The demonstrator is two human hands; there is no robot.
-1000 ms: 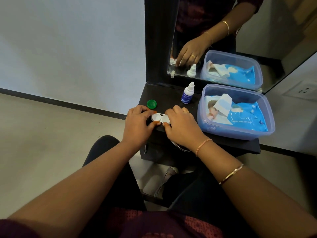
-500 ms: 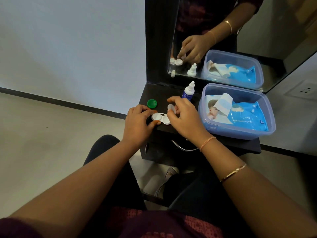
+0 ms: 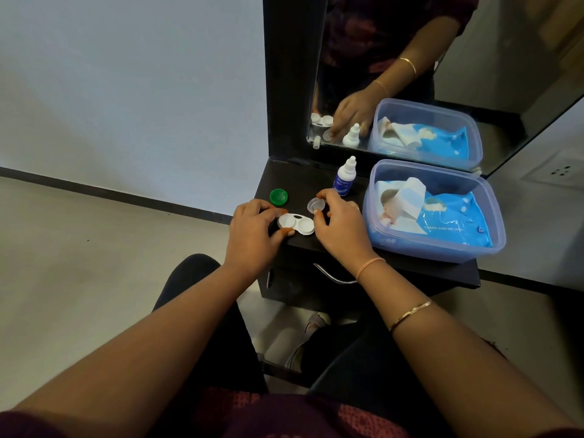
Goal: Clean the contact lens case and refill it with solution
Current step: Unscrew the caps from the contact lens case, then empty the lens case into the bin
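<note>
The white contact lens case (image 3: 296,225) lies near the front edge of the small black table (image 3: 303,181), both wells uncovered. My left hand (image 3: 252,232) pinches its left end between thumb and fingers. My right hand (image 3: 339,229) holds a clear white cap (image 3: 317,205) in its fingertips just behind the case's right well, low over the tabletop. A green cap (image 3: 278,196) lies on the table behind my left hand. The small solution bottle (image 3: 345,178), white top and blue label, stands upright at the back.
A clear blue plastic tub (image 3: 486,248) holding a pack of wet wipes (image 3: 448,216) fills the table's right side. A mirror (image 3: 410,74) rises behind the table and reflects the hands. A wall socket (image 3: 557,172) is on the right; the floor lies to the left.
My right hand took the clear cap off the case's right well and carried it back behind the case. My left hand kept its hold on the case's left end.
</note>
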